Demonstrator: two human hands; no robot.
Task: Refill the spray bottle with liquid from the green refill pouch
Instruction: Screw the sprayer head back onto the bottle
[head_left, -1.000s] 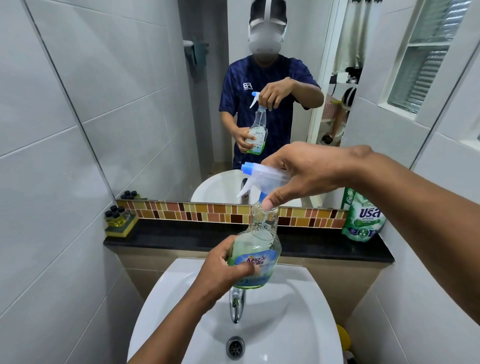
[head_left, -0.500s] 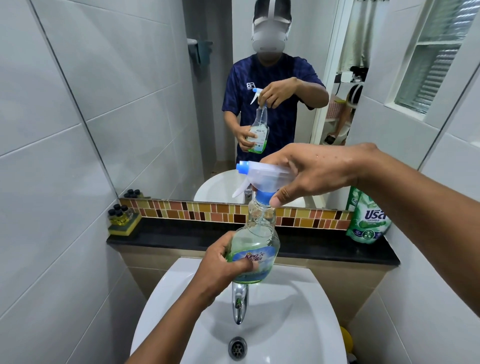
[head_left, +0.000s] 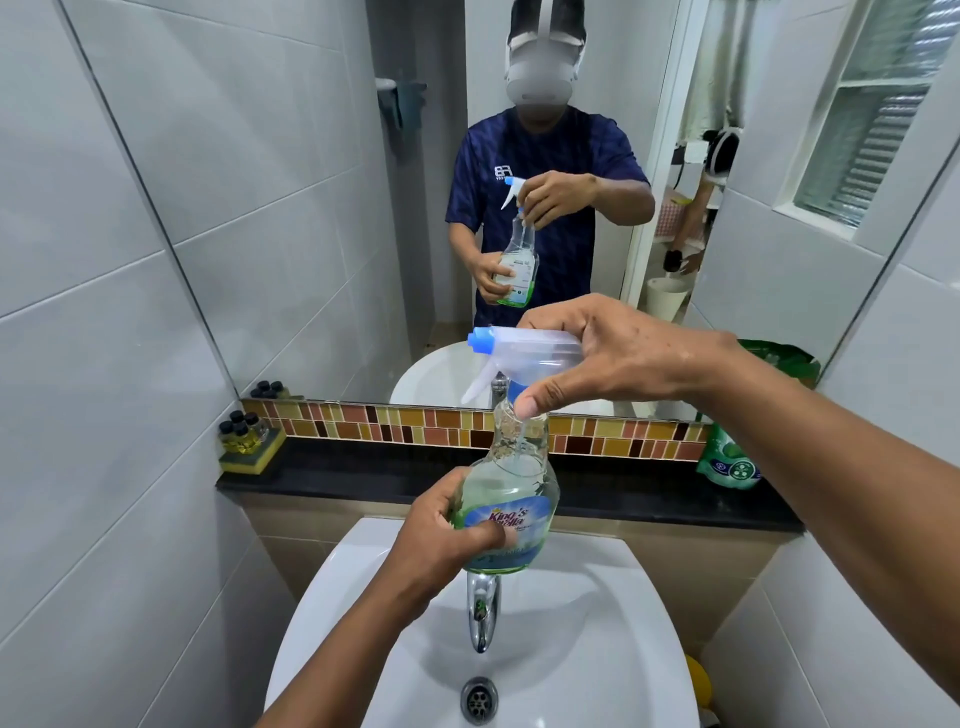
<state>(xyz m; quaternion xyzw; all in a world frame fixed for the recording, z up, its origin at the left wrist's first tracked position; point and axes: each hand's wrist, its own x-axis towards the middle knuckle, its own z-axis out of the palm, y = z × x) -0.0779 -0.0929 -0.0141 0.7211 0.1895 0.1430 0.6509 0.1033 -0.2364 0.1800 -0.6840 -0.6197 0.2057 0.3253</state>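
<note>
A clear spray bottle (head_left: 511, 499) with a blue label and a little green liquid at its bottom hangs above the sink. My left hand (head_left: 441, 540) grips its body from the left. My right hand (head_left: 618, 358) is closed on the white trigger head (head_left: 524, 351) with a blue nozzle, thumb at the blue collar on the bottle's neck. The head sits on the neck; whether it is loose I cannot tell. The green refill pouch (head_left: 730, 462) stands on the black ledge at the right, mostly hidden behind my right forearm.
A white sink (head_left: 597, 623) with a chrome tap (head_left: 482, 613) and a drain lies below the bottle. Small dark-capped bottles on a yellow sponge (head_left: 247, 441) sit at the ledge's left end. A mirror (head_left: 311, 182) fills the wall ahead. Tiled walls stand close on both sides.
The view has shifted slightly, and the pouch is more hidden behind my right forearm. Both hands keep their hold, with my right thumb moving a little at the collar.
</note>
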